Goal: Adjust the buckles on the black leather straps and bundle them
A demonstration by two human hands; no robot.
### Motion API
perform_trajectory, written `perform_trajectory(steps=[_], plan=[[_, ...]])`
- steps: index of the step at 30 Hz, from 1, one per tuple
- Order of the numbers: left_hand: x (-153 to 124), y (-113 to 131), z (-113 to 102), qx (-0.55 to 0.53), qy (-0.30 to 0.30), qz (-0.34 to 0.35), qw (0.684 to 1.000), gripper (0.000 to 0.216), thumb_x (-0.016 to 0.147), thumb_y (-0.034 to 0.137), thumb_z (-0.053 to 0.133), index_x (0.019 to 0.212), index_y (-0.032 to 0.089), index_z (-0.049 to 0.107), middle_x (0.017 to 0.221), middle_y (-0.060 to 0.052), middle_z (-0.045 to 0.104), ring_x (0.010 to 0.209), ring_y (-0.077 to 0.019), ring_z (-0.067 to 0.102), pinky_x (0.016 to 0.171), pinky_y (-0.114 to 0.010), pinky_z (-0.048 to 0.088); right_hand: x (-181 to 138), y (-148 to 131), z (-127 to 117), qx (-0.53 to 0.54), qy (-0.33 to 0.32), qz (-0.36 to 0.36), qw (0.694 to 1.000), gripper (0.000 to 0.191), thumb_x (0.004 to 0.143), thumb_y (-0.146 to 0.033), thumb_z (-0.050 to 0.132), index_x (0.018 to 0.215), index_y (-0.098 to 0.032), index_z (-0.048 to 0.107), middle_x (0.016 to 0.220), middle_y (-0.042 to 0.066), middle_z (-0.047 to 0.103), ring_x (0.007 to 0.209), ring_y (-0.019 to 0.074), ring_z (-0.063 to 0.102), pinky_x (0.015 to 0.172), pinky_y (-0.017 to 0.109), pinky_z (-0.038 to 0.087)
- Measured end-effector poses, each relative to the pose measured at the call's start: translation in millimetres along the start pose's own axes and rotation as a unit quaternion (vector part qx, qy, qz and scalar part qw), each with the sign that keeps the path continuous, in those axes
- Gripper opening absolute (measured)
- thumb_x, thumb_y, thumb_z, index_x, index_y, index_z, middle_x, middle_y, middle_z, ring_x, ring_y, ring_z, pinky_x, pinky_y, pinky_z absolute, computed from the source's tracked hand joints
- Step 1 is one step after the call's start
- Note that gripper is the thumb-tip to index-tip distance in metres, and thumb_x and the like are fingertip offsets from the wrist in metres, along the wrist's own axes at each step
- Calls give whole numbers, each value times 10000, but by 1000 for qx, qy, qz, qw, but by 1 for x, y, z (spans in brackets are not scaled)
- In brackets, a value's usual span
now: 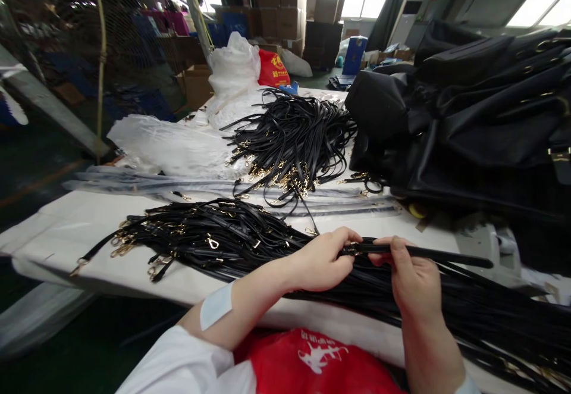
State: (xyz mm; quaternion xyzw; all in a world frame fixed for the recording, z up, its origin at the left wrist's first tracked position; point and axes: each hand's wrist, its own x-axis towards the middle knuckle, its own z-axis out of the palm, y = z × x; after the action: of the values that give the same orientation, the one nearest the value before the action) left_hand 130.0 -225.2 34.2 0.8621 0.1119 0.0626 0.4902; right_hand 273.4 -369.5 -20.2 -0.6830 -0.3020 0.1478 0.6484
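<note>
My left hand (pixel 323 260) and my right hand (pixel 413 278) both pinch one black strap (pixel 446 255), held level just above the white table (pixel 62 233). The strap runs from my left fingers out to the right past my right thumb. Under my hands lies a long heap of black straps with gold clasps (pixel 209 242), stretching from the left of the table to the lower right. A second pile of the same straps (pixel 292 138) lies farther back in the middle.
A mound of black bags (pixel 482 114) fills the right side. Clear plastic bags (pixel 173 144) and a white sack (pixel 234 63) sit at the back left, with a red bag (pixel 273 69) beside them. Red cloth (pixel 312 361) lies at my lap. Cardboard boxes (pixel 281 1) stand behind.
</note>
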Motion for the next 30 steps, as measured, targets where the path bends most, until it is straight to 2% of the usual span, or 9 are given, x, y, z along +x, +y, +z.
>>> perform_trajectory(steps=[4,8,13,15,19,21,26,30], plan=[[0,1,-4,-29,-28,7,999,324,851,200,466,1160,169,556,991,-68,672,949,-232,613,860,-359,506,1,5,0,21,14,2,1000,343,935,-483,617,846,-176,741,684,40,727,634,186,672,638,300,534],[1,1,-5,-35,-43,27,998,366,889,171,401,1238,160,514,909,-38,668,890,-205,612,862,-350,500,2,6,-1,31,23,-19,999,339,930,-473,626,832,-168,737,647,34,714,586,183,663,601,302,522],[3,2,-2,-8,-36,39,999,338,965,205,351,1256,140,510,843,-29,664,801,-181,611,786,-315,505,2,3,-1,40,15,-20,999,335,944,-463,609,837,-172,735,630,32,717,560,183,665,600,308,519],[3,1,0,6,-16,37,999,327,962,227,389,1245,142,530,918,-57,689,838,-193,630,794,-323,514,1,3,0,44,16,-17,999,330,944,-460,611,849,-171,737,647,38,724,577,189,673,607,312,529],[3,0,2,23,15,49,998,307,935,230,463,1218,174,567,1180,-101,679,1043,-231,633,928,-361,502,0,3,1,46,27,-14,998,347,932,-475,619,847,-163,746,684,61,734,620,215,692,593,329,550],[3,1,2,30,6,49,998,313,939,228,453,1227,176,565,1166,-100,685,1023,-233,638,920,-372,507,-1,3,1,49,30,-12,998,348,927,-477,625,846,-162,750,697,64,736,643,224,699,588,331,554],[3,5,2,49,-11,31,998,349,974,242,370,1267,145,533,941,-82,698,839,-215,649,780,-347,529,-2,2,1,58,27,-2,998,311,929,-458,636,857,-181,757,724,43,740,665,201,699,603,308,555],[4,4,5,61,11,28,998,329,959,241,407,1245,159,546,1032,-101,700,905,-227,662,809,-350,522,-3,1,0,51,16,-8,999,301,943,-451,622,881,-192,762,744,40,746,695,197,699,623,303,553]])
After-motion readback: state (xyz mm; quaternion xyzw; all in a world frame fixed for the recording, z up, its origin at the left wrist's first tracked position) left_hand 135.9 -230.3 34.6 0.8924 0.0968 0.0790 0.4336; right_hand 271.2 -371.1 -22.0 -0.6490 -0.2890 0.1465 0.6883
